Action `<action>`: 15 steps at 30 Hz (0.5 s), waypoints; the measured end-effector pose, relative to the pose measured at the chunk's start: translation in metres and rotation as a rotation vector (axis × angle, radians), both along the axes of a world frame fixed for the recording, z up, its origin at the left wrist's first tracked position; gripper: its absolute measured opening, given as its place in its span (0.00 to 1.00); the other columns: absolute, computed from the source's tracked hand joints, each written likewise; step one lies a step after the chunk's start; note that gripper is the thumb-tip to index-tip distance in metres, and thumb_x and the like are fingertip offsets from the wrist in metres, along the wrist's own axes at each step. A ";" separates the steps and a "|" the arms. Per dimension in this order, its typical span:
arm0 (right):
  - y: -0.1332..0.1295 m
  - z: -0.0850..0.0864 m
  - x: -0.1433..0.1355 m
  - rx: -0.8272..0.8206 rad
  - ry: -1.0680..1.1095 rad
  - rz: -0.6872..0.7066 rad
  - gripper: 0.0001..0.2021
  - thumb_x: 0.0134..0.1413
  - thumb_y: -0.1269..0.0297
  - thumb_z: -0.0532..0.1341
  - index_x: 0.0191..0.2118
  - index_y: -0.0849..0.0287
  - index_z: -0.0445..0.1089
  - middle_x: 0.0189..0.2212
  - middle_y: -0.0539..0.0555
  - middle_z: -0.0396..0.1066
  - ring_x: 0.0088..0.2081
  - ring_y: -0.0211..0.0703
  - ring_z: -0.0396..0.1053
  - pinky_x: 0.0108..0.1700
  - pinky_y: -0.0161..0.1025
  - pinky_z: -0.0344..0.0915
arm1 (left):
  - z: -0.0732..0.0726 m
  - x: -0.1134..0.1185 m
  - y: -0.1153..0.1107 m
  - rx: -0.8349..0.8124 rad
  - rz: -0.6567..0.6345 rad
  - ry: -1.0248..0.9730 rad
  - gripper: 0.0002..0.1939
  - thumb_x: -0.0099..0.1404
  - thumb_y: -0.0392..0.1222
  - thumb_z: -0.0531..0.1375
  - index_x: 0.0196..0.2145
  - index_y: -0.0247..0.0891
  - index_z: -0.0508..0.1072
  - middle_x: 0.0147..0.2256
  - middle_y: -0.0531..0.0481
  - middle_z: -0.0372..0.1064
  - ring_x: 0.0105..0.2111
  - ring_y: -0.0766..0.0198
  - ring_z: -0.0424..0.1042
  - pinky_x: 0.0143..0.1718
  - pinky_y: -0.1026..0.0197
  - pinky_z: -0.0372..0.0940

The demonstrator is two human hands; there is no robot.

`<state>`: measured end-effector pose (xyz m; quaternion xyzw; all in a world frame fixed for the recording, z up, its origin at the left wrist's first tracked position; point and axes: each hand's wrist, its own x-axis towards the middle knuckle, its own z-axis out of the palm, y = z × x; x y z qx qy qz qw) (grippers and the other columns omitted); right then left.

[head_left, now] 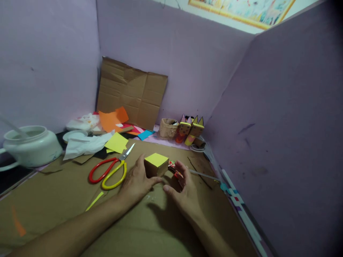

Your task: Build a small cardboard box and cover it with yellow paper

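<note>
Yellow-topped box (156, 164), one, is sitting between left hand (137, 178), one, and right hand (185, 195), one. Left of the box, scissors (122, 157), one pair, and white pot (34, 150), one, are resting. Beyond the box, upright cardboard sheet (131, 92), one, is leaning; woven basket (167, 130), one, and eared figures (184, 128), two, are standing.

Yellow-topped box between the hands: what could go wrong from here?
The left hand sits against the yellow-topped box, so a nudge might shift it. The scissors lie close beside that hand, so moving it sideways could catch their handles. The patterned piece is partly hidden by the right hand, which might knock it.
</note>
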<state>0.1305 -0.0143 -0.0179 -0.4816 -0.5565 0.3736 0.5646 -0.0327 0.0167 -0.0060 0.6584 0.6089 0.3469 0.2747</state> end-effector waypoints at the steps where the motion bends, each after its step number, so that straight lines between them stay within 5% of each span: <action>1: 0.001 0.000 0.000 -0.007 0.005 -0.021 0.39 0.33 0.56 0.71 0.54 0.54 0.57 0.55 0.62 0.60 0.57 0.58 0.58 0.58 0.58 0.52 | 0.002 0.000 -0.001 -0.003 0.002 0.055 0.47 0.50 0.49 0.65 0.60 0.29 0.48 0.56 0.28 0.58 0.56 0.39 0.59 0.52 0.43 0.58; 9: 0.000 0.005 0.001 -0.027 0.018 -0.036 0.32 0.37 0.63 0.68 0.51 0.55 0.58 0.50 0.62 0.63 0.53 0.56 0.62 0.54 0.56 0.59 | 0.003 -0.012 -0.006 -0.057 -0.121 0.016 0.46 0.49 0.51 0.65 0.61 0.40 0.50 0.37 0.47 0.72 0.40 0.47 0.72 0.36 0.52 0.64; 15: -0.003 0.001 -0.004 -0.033 0.061 0.008 0.30 0.37 0.68 0.66 0.50 0.53 0.58 0.52 0.60 0.62 0.51 0.53 0.64 0.50 0.52 0.65 | -0.010 -0.016 0.004 -0.014 -0.287 -0.262 0.46 0.47 0.33 0.62 0.62 0.37 0.47 0.51 0.40 0.64 0.39 0.58 0.71 0.39 0.57 0.65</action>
